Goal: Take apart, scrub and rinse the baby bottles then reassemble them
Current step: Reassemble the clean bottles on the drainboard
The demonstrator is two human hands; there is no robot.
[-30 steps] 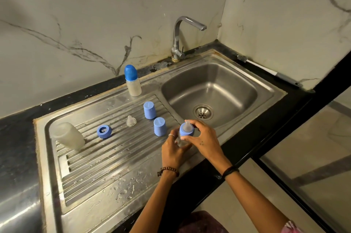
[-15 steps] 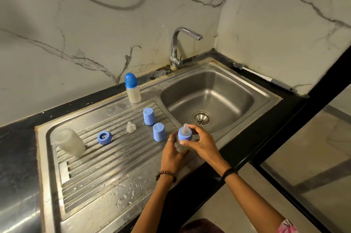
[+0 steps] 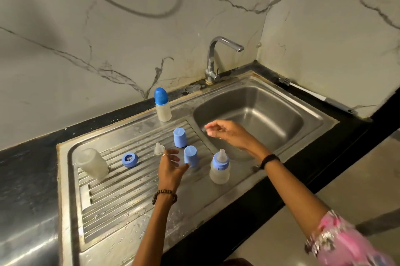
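A small bottle with a blue collar and clear teat (image 3: 219,167) stands free on the steel drainboard (image 3: 121,196) near the basin's corner. My left hand (image 3: 172,167) hovers just left of it with loose fingers, its fingertips at a blue cap (image 3: 191,156). A second blue cap (image 3: 180,137) stands behind. My right hand (image 3: 229,133) floats above the basin's edge, fingers relaxed, holding nothing. A loose clear teat (image 3: 159,148), a blue collar ring (image 3: 129,159) and a bare frosted bottle (image 3: 92,162) sit further left. A capped bottle (image 3: 162,104) stands at the back.
The steel sink basin (image 3: 259,114) lies to the right with a chrome tap (image 3: 216,57) behind it. A bottle brush (image 3: 316,96) lies on the black counter against the right wall. The drainboard is wet, and its front drops to the floor.
Both hands have let go of the collared bottle, which now stands on the drainboard. My right hand has risen toward the basin; my left has shifted left toward the near cap.
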